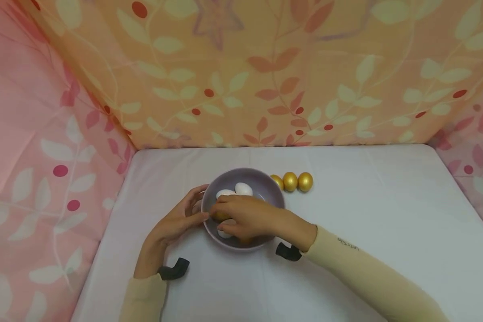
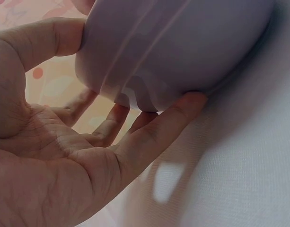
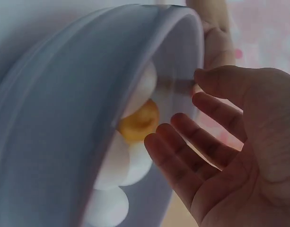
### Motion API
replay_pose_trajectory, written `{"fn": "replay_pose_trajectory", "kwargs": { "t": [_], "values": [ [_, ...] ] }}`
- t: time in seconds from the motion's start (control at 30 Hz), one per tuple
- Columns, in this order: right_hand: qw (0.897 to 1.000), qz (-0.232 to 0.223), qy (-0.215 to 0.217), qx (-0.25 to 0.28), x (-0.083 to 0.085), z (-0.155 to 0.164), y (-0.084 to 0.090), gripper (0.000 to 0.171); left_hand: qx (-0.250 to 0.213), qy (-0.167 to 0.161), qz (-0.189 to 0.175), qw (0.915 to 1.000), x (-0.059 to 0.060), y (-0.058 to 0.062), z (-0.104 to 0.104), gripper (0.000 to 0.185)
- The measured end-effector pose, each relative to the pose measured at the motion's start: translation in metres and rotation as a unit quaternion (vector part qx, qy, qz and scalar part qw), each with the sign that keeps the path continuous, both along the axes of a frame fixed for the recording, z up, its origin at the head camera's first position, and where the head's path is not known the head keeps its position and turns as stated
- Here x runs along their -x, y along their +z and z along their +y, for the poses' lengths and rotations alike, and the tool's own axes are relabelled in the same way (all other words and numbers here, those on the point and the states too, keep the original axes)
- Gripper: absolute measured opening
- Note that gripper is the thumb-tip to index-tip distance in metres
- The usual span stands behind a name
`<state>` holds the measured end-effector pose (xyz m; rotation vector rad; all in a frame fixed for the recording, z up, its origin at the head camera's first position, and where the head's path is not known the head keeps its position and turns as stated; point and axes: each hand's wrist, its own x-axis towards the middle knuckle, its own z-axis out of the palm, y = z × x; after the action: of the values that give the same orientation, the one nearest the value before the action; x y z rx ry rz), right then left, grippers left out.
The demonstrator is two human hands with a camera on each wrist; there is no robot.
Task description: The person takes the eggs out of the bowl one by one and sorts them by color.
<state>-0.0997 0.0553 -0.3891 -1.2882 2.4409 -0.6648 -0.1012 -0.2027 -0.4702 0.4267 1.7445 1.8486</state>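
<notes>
Our right hand (image 1: 247, 218) reaches with loose, spread fingers into the purple bowl (image 1: 265, 188) of white eggs (image 1: 243, 188) mid-table; our left hand (image 1: 177, 222) steadies its side, fingers open.

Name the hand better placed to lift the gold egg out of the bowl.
Right. The right hand is open over the bowl, fingers beside the gold egg among the white eggs. The left hand steadies the bowl's outer wall.
</notes>
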Motion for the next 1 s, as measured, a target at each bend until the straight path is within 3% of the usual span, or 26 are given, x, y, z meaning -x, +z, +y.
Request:
{"fn": "replay_pose_trajectory", "kwargs": {
  "t": [0.37,0.57,0.8,1.0],
  "values": [
    [0.997,0.036,0.0,-0.064,0.01,-0.016,-0.004,0.039,0.016,0.018,-0.018,0.9995,-0.005,0.001,-0.002,0.079],
    [0.994,0.013,-0.003,-0.105,0.02,-0.022,0.0,0.042,0.009,0.005,-0.009,0.9999,0.001,0.003,-0.002,0.078],
    [0.989,-0.011,0.039,-0.14,0.024,-0.034,-0.003,0.044,0.013,0.006,-0.005,0.9999,0.0,0.003,-0.006,0.079],
    [0.987,-0.012,0.032,-0.158,0.025,-0.031,-0.003,0.047,0.004,0.006,-0.009,0.9999,0.0,0.002,-0.002,0.079]
  ]
}}
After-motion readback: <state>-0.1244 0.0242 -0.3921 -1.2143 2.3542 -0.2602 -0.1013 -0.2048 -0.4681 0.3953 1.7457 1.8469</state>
